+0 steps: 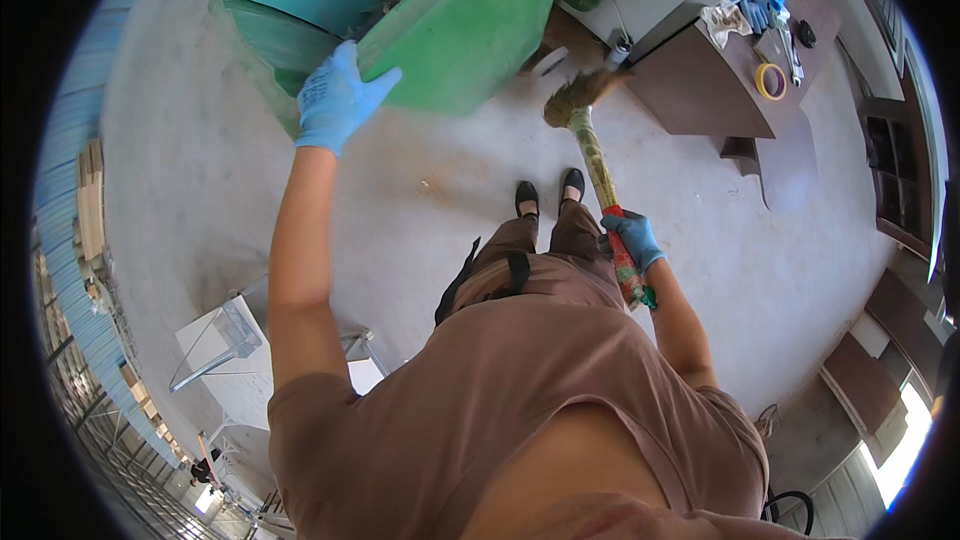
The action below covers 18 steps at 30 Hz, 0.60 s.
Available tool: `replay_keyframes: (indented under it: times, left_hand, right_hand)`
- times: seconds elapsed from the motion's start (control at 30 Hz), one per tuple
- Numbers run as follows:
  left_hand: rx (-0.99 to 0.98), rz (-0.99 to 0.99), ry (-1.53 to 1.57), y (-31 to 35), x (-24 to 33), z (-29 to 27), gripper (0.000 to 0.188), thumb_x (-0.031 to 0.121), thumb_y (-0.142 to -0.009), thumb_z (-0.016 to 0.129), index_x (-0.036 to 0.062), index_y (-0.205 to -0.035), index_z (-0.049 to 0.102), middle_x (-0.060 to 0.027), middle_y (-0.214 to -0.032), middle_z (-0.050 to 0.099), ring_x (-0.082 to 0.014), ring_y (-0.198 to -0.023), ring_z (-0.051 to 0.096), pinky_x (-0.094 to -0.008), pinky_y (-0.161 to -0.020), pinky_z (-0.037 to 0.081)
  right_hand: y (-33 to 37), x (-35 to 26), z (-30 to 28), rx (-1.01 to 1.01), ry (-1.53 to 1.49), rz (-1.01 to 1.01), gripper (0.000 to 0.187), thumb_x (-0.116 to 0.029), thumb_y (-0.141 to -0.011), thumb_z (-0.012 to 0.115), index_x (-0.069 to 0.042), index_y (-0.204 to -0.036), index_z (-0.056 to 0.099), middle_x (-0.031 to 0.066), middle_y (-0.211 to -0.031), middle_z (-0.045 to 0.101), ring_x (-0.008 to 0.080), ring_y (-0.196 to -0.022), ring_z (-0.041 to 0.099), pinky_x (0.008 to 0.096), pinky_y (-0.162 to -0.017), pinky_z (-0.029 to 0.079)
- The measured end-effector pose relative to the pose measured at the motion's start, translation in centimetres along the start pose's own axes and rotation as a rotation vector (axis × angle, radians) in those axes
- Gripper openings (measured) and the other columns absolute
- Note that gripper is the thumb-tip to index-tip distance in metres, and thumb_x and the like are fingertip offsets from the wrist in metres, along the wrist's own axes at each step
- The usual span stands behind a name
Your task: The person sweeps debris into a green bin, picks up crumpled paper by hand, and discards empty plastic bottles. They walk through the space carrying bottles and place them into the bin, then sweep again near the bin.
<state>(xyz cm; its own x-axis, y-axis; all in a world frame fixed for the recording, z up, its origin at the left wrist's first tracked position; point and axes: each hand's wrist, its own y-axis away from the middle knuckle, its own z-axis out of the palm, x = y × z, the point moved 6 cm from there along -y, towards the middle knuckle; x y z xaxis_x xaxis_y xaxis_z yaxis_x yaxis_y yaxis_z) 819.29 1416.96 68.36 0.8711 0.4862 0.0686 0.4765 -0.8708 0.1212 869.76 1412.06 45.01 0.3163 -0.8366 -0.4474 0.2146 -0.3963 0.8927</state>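
My right hand (pixel 635 237), in a blue glove, is closed round the short handle of a hand broom (pixel 594 162). The handle is wrapped in yellowish and red material, and its brown bristles point away from me, above the floor. At the far left, my left hand (pixel 340 105), also gloved in blue, grips the edge of a large green plastic bin (pixel 470 35). Its thumb lies toward the bin's face, while the other fingertips are partly hidden. The bin looks tilted and is blurred along its lower edge. Loose material shows dimly behind its upper edge.
A brown table (pixel 700 80) at the right holds gloves, yellow tape (pixel 770 81) and tools. A small can (pixel 620 50) stands beside a grey cabinet. White equipment (pixel 225 340) is at my left; brown boards (pixel 862 385) lean at the right. My feet (pixel 548 192) are on concrete.
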Motion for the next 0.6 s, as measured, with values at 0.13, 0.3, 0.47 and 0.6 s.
replay_keyframes:
  times: [0.13,0.3,0.47,0.6]
  left_hand:
    - [0.089,0.065,0.088,0.3,-0.2,0.1,0.075,0.055,-0.078,0.074,0.0075,-0.133,0.056,-0.0193,-0.116,0.069,-0.0364,-0.106,0.066,-0.0471,-0.088,0.052]
    - [0.149,0.017,0.016,-0.1,-0.5,1.0,0.078,0.056,-0.077,0.074,0.0077,-0.136,0.054,-0.0184,-0.121,0.067,-0.0365,-0.108,0.065,-0.0465,-0.090,0.052]
    - [0.211,0.023,0.011,-0.3,-0.9,1.3,0.079,0.056,-0.077,0.075,0.0069,-0.135,0.055,-0.0181,-0.119,0.068,-0.0363,-0.104,0.067,-0.0452,-0.087,0.053]
    - [0.242,0.087,0.053,-0.5,-0.9,1.1,0.075,0.055,-0.076,0.077,0.0063,-0.130,0.059,-0.0178,-0.113,0.070,-0.0349,-0.097,0.069,-0.0428,-0.083,0.055]
  right_hand:
    - [1.1,-0.8,-3.3,0.135,0.540,0.025,0.032,-0.018,-0.079,0.068,0.003,-0.102,0.062,0.0161,-0.082,0.069,0.0269,-0.067,0.071,0.0377,-0.059,0.057]
    - [-2.1,-0.8,-8.3,0.273,1.358,0.071,0.045,-0.022,-0.081,0.059,-0.003,-0.121,0.053,0.0239,-0.109,0.070,0.0395,-0.103,0.068,0.0487,-0.088,0.053]
    - [-14.0,2.9,-9.3,0.373,0.804,0.179,0.045,-0.014,-0.075,0.073,-0.003,-0.114,0.054,0.0174,-0.090,0.068,0.0315,-0.076,0.071,0.0434,-0.069,0.059]
    - [-20.9,9.1,-1.2,0.123,-0.008,0.271,0.042,0.005,-0.075,0.066,-0.004,-0.113,0.051,0.0151,-0.080,0.063,0.0278,-0.062,0.065,0.0418,-0.054,0.057]
